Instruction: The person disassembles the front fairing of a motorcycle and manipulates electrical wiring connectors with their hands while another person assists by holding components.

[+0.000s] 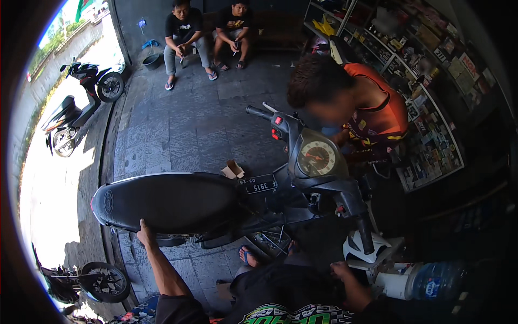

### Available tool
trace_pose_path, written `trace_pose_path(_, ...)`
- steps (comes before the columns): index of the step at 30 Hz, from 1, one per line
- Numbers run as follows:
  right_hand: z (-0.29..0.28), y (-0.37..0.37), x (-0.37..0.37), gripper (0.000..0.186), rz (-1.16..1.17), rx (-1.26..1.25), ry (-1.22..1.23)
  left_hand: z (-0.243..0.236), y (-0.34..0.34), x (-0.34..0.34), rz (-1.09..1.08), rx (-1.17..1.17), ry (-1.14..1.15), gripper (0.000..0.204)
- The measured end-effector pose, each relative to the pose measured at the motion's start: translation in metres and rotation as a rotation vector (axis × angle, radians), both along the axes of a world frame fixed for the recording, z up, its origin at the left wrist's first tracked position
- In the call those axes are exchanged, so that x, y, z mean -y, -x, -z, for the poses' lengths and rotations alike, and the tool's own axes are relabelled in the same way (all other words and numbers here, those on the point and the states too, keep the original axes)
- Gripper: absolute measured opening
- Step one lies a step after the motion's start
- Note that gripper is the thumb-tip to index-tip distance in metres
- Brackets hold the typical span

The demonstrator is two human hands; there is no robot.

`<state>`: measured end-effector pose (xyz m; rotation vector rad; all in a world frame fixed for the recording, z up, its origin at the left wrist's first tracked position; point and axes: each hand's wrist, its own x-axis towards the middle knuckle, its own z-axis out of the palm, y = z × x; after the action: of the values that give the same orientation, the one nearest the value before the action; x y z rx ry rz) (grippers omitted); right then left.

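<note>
A black scooter stands crosswise before me, its long dark seat (167,202) to the left and its handlebar with a round speedometer (317,159) to the right. At the near edge of the seat, toward its tail, my left hand (144,234) grips the rim; the thumb shows, while the other fingers are mostly hidden. My right hand (341,270) hangs low, apart from the handlebar and beside a white scooter body panel (364,248). Its fingers are curled in shadow, and whatever they hold cannot be made out. A tray of tools (270,240) lies on the floor by my feet.
A co-worker in an orange shirt (377,97) bends beside the scooter's front. Two seated people (183,27) face us at the back. Glass shelves (431,135) line the right. A water jug (437,281) lies near right. An opened cardboard box (233,169) sits beyond the seat.
</note>
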<state>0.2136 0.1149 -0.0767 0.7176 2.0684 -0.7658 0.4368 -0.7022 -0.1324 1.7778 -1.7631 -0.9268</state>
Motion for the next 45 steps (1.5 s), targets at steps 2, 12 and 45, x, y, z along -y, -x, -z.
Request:
trace_pose_path(2, 0.015, -0.016, -0.017, 0.033, 0.008, -0.019, -0.027, -0.005, 0.023, -0.024, -0.119, -0.016, -0.087, 0.055)
trace_pose_path(12, -0.008, 0.015, 0.032, 0.033, -0.145, -0.321, -0.305, -0.104, 0.168, -0.267, 0.231, -0.076, 0.237, 0.051)
trace_pose_path(45, 0.055, 0.227, -0.136, 0.036, -0.026, -0.203, 0.388, -0.320, 0.325, -0.623, 0.589, -0.331, 0.343, 0.067)
